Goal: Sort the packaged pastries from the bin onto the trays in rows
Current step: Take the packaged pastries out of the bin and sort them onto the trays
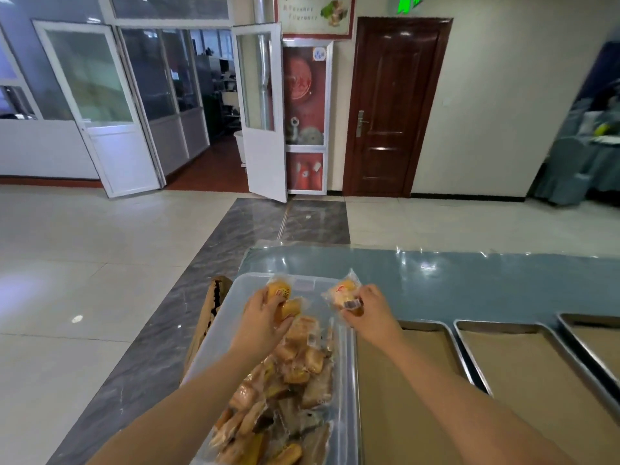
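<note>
Left hand [265, 317] reaches over the far end of the clear plastic bin [221, 327], fingers curled round a wrapped orange pastry [280, 292], with a second wrapped piece [291, 308] just under the fingertips; whether the hand grips both is hard to tell through the blur. Right hand [369, 313] is lifted above the bin's far right corner and pinches another packaged pastry [344, 293] between thumb and fingers, the clear wrapper sticking up beyond the knuckles and a dark label showing near the thumb. Both forearms stretch in from the bottom of the view.

A heap of packaged pastries [288, 391] fills the near and middle part of the bin, golden and brown pieces in crinkled clear wrap lying at all angles. Just right of the bin sits a metal tray [402, 397] lined with brown paper, its liner bare where it shows. A second tray [536, 364] lies beside it, and the corner of a third tray [597, 333] shows at the right edge. All rest on a glossy blue-grey table [469, 280]. A cardboard box [211, 317] stands against the bin's left side. Beyond lie a tiled floor [84, 263], a dark wooden door [392, 105] and white-framed glass doors [100, 102]
</note>
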